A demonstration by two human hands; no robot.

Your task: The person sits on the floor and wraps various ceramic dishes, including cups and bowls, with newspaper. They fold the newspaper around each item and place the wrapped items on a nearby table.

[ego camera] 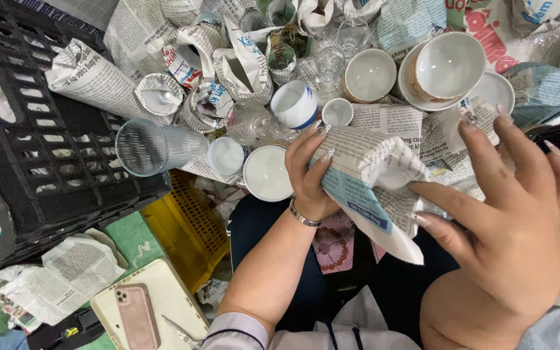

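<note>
Newspaper bundle (371,175) sits above the lap, between both hands: left hand (311,170) curls its fingers onto the paper to pin the folds, right hand (513,214) fingers spread, tips pressing it (contents hidden). Bowls (445,65) and glasses (157,146) crowd beyond.

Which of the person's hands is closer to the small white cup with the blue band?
The left hand. Its fingertips lie just below and right of the white cup with the blue band, holding the newspaper-wrapped bundle. The right hand is far off, at the bundle's other side.
</note>
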